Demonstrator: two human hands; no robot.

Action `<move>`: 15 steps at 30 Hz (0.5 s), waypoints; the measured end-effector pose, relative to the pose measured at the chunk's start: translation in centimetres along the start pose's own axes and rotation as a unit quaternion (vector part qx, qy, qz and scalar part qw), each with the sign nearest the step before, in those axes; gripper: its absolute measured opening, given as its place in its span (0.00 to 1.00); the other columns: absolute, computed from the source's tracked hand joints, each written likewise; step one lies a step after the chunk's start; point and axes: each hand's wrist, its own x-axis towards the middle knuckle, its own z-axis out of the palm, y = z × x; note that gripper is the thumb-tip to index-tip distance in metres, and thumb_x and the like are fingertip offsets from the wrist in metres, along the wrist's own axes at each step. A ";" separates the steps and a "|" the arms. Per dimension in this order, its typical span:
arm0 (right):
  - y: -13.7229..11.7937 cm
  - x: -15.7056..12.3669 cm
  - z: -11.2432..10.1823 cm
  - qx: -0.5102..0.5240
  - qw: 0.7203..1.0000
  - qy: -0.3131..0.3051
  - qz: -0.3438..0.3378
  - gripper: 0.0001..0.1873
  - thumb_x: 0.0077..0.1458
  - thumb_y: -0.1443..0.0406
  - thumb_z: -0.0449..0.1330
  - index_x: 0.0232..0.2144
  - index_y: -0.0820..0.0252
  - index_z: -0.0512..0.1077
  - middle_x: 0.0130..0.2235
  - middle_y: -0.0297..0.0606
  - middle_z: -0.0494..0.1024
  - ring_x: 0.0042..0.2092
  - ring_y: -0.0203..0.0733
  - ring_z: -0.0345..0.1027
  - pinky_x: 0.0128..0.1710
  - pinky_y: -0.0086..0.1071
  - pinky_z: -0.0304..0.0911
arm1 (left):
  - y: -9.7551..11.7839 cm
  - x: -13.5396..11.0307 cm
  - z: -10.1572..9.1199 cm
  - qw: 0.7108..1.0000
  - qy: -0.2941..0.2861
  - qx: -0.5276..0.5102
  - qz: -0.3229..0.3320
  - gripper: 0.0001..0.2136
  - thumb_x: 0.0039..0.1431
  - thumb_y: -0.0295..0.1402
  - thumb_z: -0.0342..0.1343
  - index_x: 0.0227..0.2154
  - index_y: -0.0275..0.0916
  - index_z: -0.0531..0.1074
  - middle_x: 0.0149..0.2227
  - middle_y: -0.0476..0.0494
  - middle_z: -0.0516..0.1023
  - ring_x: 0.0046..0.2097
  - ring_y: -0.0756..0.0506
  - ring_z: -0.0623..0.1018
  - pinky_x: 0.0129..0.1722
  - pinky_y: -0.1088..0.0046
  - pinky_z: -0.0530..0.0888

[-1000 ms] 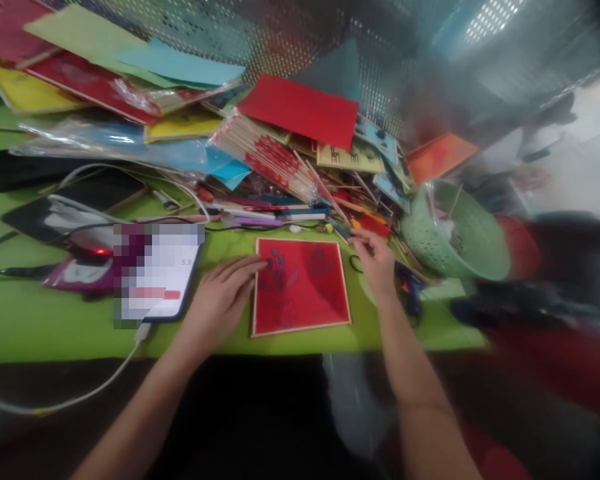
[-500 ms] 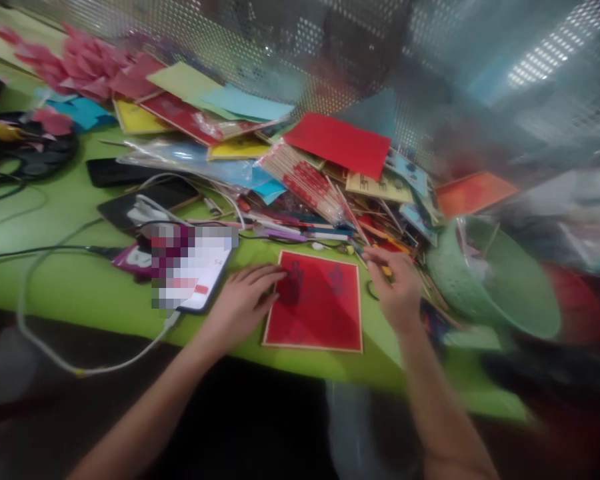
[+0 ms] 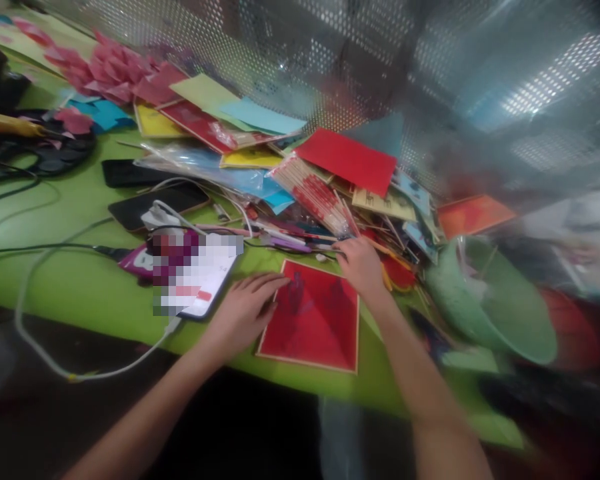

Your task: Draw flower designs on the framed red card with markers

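A red square card [image 3: 313, 320] with dark printed figures lies flat near the front edge of the green table [image 3: 80, 287]. My left hand [image 3: 243, 310] rests on the card's left edge, fingers stretched out flat. My right hand [image 3: 361, 265] reaches over the card's top right corner into a heap of sticks and pens [image 3: 305, 230]; its fingers are curled down there, and what they touch is hidden. A bundle of wrapped sticks [image 3: 313, 190] lies just beyond that hand.
A phone [image 3: 197, 277] on a white cable lies left of my left hand, with darker devices behind it. Coloured paper sheets [image 3: 347, 159] pile up at the back against perforated metal. A pale green colander [image 3: 490, 303] sits at the right. Pink paper flowers [image 3: 110, 70] lie far left.
My right hand moved left from beside the card to above its top right corner, into the pens and sticks. The left hand stayed on the card. The view swung left.
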 end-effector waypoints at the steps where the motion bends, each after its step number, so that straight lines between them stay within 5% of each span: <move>1: 0.2 0.0 0.1 -0.013 1.000 -0.001 0.006 0.13 0.63 0.73 0.60 0.45 0.56 0.82 0.44 0.45 0.86 0.49 0.57 0.72 0.53 0.49 0.67 | 0.0 0.0 0.0 1.000 0.000 -0.002 -0.001 0.22 0.68 0.28 0.52 0.62 0.48 0.71 0.63 0.42 0.79 0.64 0.36 0.77 0.63 0.42 0.73; 15: 1.5 -0.2 1.6 -0.043 0.999 0.005 0.008 0.07 0.66 0.70 0.59 0.41 0.55 0.77 0.43 0.46 0.81 0.49 0.57 0.69 0.52 0.49 0.65 | 0.1 0.1 -0.1 1.000 0.012 -0.023 -0.015 0.21 0.69 0.31 0.53 0.63 0.48 0.71 0.62 0.41 0.80 0.64 0.36 0.77 0.63 0.44 0.74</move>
